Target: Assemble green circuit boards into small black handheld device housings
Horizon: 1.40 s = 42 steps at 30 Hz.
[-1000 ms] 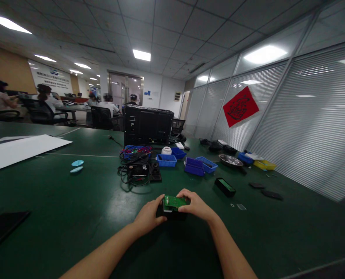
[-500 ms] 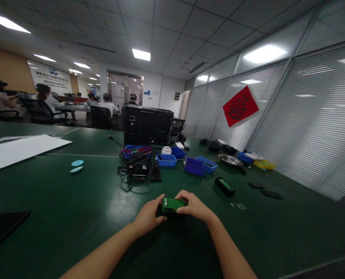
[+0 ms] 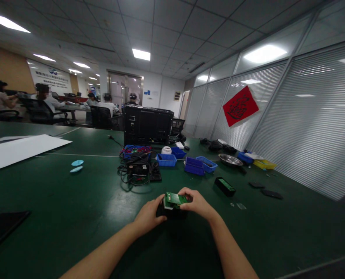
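A green circuit board [image 3: 175, 198] sits tilted above a dark case, with a whitish part [image 3: 168, 205] showing under its left end. My right hand [image 3: 198, 204] pinches the board's right end between thumb and fingers. Curled round the left side of the black case [image 3: 176, 214] is my left hand [image 3: 149, 217], its thumb low and its fingers near the board's left edge. Most of the case is hidden by the board and the hands. To the right lies another black case [image 3: 225, 187] with a green board inside.
Ahead stand a tangle of cables with a black box [image 3: 138, 169], blue bins [image 3: 166, 160], a baseball [image 3: 166, 150] and a large black monitor [image 3: 148, 124]. Flat black pieces [image 3: 271, 193] and a metal dish [image 3: 230, 160] lie right. Several people sit far left.
The circuit board has risen and tilted, and the whitish part beneath it now shows. My right hand has shifted slightly up and right with it. My left hand stays in place.
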Each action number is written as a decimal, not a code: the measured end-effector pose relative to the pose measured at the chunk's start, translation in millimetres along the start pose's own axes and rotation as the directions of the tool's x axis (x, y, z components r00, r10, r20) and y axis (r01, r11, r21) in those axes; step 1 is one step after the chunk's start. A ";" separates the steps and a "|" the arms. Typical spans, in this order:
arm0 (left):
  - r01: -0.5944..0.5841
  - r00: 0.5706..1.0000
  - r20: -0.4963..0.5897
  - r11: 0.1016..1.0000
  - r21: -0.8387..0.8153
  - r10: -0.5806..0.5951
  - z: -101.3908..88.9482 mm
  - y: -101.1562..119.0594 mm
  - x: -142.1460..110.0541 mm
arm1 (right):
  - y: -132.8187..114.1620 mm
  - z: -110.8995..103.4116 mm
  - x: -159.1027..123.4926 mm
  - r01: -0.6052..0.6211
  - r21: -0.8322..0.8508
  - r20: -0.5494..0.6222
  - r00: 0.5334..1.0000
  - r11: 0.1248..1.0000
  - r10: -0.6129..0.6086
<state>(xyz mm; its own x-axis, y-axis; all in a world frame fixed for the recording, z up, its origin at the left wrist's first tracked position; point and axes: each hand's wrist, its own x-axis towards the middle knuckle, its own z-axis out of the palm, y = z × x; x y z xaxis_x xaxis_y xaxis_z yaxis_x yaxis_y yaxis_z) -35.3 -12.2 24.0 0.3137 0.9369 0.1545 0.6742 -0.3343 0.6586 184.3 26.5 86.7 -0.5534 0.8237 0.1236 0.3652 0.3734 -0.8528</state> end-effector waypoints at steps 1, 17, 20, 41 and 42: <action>0.000 1.000 0.000 1.000 -0.001 0.000 -0.3 0.5 0.0 | -0.1 -0.1 -0.2 0.002 0.010 0.001 1.000 1.000 -0.002; 0.003 1.000 -0.015 1.000 0.004 -0.003 3.6 -3.1 1.2 | 5.8 -0.4 1.6 0.000 -0.025 0.004 1.000 1.000 0.000; 0.002 1.000 -0.021 1.000 0.007 -0.002 5.2 -5.2 1.7 | 3.4 0.3 1.2 -0.006 -0.047 0.018 1.000 0.999 0.007; -0.007 1.000 -0.026 0.999 0.033 0.008 7.5 -10.6 2.3 | 6.9 6.9 4.1 -0.010 -0.212 0.041 0.999 0.977 0.019; -0.011 0.999 -0.032 0.999 0.031 0.012 8.2 -11.5 2.6 | 7.8 7.0 4.3 -0.002 -0.217 0.040 0.999 0.976 0.011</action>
<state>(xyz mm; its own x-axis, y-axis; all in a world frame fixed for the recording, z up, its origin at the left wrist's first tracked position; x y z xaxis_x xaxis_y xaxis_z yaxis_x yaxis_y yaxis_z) -36.7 -6.8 10.8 0.3002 0.9355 0.1864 0.6911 -0.3480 0.6335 179.5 29.9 77.0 -0.5787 0.8100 0.0944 0.5200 0.4557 -0.7224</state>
